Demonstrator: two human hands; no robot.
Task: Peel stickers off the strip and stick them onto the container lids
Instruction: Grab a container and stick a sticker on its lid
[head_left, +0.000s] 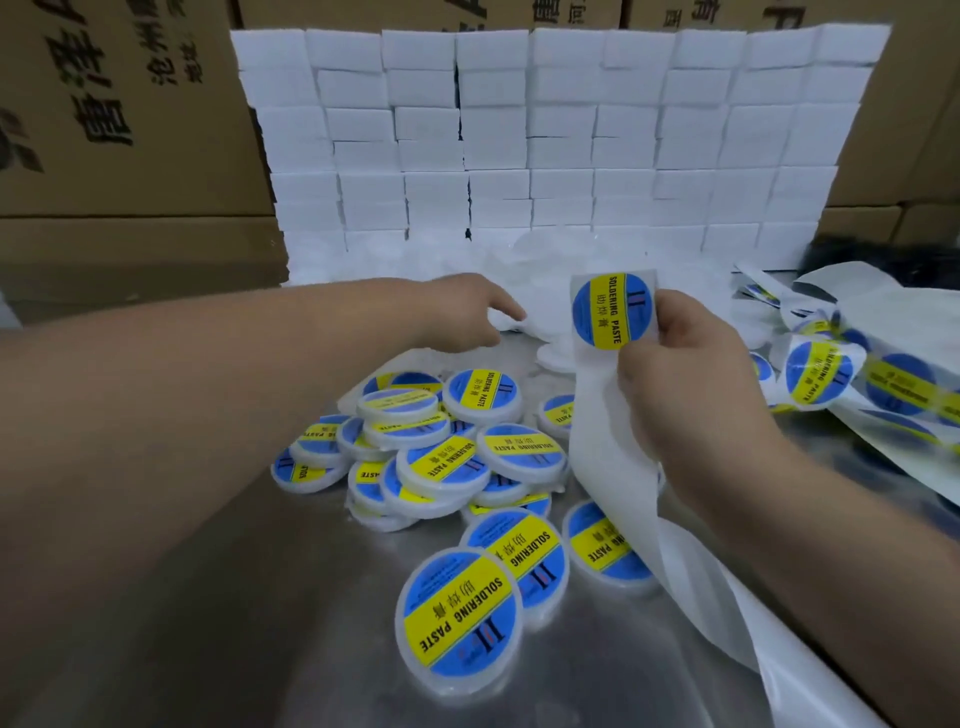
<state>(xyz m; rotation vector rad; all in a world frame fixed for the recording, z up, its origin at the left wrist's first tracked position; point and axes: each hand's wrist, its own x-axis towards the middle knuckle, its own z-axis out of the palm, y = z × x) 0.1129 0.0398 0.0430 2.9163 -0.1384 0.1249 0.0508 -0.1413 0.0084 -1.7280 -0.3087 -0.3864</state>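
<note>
Sticker strip (605, 441) in pinch of right fingers (671, 318); left fingers (505, 306) loose among blurry white lids (550, 291), contact unclear.

Labelled lids (441, 457) lie before stacked boxes (550, 135), strip (613, 452) rightward.

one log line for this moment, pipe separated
left hand: reaches to unlabelled white lids | right hand: pinches sticker strip, soldering paste sticker at top | labelled lids: piled on steel table
</note>
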